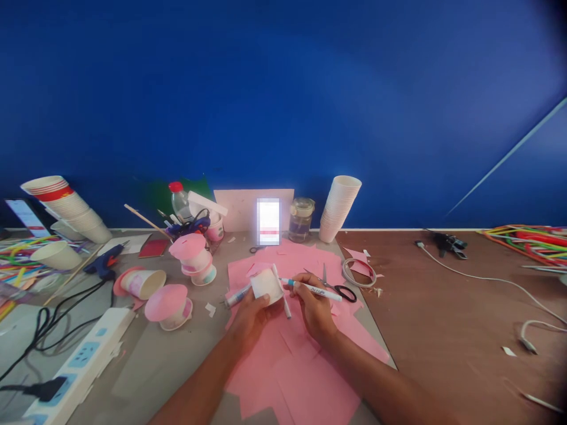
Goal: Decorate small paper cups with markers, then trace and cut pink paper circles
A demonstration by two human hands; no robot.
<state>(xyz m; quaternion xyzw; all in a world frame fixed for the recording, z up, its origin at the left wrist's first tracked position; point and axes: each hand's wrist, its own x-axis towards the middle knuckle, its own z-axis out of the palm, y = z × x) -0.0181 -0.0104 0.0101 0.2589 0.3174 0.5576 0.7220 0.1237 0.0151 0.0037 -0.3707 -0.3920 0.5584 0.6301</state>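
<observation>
Head: cup (266, 287) in left hand (253, 319), marker (322, 291) in right hand (315, 310), broad brown tabletop (447, 336) past pink paper (305, 386)

Bare tapering left forearm (201, 378), bare left hand (252, 320), tapering right forearm (376, 375), bare right hand (316, 310)

The 2 bare forearms slant inward from the lower edge, the left forearm (199, 375) rising rightward and the right forearm (376, 378) leftward. The left hand (253, 314) is curled in a supporting grip, its thumb laid up and toward the right; its other fingers are mostly hidden. The right hand (315, 308) is closed in a writing-style pinch, thumb and index finger drawn together at its left side, knuckles bent. The 2 hands sit near each other, apart, at about equal height.
</observation>
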